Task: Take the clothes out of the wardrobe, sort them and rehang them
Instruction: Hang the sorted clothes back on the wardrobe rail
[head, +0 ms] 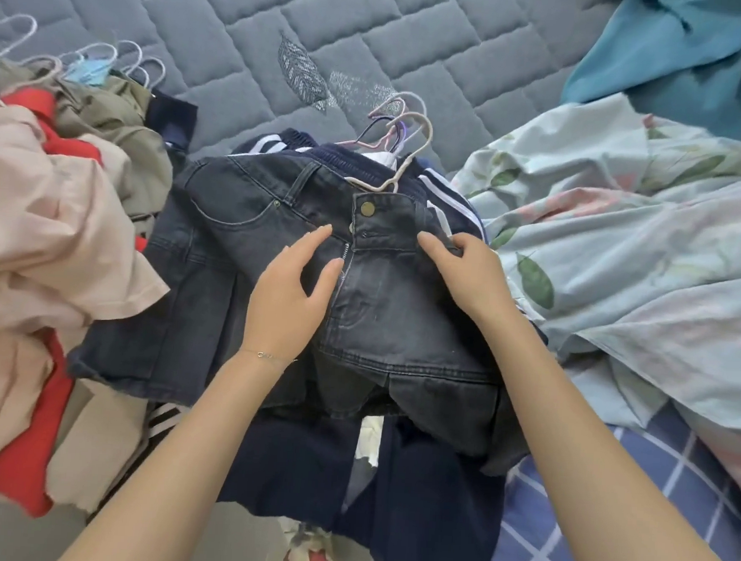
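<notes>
Black denim garment point(401, 317), one; left hand point(290, 295) rests, right hand point(468, 277) grips.

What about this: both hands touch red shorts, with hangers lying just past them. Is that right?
No. The head view shows the left hand and right hand touching black denim shorts, not red. The hangers do lie just past them.

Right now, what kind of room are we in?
Probably a bedroom: a grey quilted mattress, a floral bedsheet, and clothes on hangers piled on it.
</notes>
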The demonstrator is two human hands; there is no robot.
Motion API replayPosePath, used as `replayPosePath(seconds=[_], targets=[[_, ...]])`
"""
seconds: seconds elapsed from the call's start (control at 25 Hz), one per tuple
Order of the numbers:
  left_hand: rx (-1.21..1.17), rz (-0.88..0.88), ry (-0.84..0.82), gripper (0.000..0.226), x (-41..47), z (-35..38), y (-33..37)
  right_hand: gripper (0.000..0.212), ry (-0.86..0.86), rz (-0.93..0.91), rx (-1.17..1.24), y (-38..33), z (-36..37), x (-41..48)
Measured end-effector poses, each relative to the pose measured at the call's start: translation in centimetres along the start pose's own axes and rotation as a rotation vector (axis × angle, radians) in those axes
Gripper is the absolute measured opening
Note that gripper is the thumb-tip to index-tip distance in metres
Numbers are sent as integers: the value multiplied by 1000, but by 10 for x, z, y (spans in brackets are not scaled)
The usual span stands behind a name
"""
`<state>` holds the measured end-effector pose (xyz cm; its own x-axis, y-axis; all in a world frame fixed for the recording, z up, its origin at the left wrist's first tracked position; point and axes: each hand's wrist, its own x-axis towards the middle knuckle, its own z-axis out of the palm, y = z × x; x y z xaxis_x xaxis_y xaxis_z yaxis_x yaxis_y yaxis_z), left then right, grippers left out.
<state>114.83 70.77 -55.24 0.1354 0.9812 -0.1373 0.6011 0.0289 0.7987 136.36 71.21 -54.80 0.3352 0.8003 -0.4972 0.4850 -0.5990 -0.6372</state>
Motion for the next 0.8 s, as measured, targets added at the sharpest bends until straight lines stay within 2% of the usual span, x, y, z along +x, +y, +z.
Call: replayPosePath(seconds=[0.24,0.44,0.52,0.56,0.72,0.8], targets=[[-201,-167,23,44,-18,9,50,24,100,-131,148,-14,-6,-39],[-317,-357,18,44,-16,15,76,29,22,-211,165,-9,-6,-54],[-353,-384,14,30,-13,17,79,29,-36,-257,202,-5,-9,-60],[-346,-389,13,21,-11,17,82,31,-72,-282,214,-3,-11,-63],[-200,-403,59,49,-6,20,80,38,-202,-315,239,1,-12,-75],[-162,-410,99,45,-8,20,78,39,-193,-322,256,2,-6,-80]])
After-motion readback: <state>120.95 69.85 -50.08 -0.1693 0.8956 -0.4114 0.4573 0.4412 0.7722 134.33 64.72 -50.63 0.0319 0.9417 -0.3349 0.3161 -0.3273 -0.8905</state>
